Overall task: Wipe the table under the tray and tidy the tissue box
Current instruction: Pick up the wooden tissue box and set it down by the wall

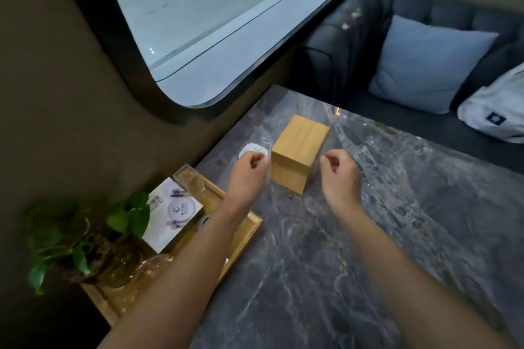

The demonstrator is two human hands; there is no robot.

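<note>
A wooden tissue box point(297, 150) stands on the grey stone table point(354, 249), a little above the middle of the picture. No tissue shows on the sides we can see.

Two bare arms reach in from the bottom of the picture. The left hand point(249, 168) is just to the left of the box and the right hand point(338, 170) is just to the right of it. Both hands are near the box, with a small gap on each side. The fingers of both hands are curled in, almost like loose fists. They hold nothing that can be seen.

A small white round thing point(253, 150) lies flat on the table behind the left hand, just beside the box.

The wooden tray point(243, 238) sits at the lower left, at the table's edge by the wall. The left arm passes over it. On the tray are a white card with pictures point(173, 215), a clear little box point(189, 180) and a green plant in a glass pot point(85, 238).

At the upper right is a dark sofa point(368, 37) with a light blue pillow point(425, 62) and a white bag point(496, 110). A big window point(221, 17) fills the top of the picture.
</note>
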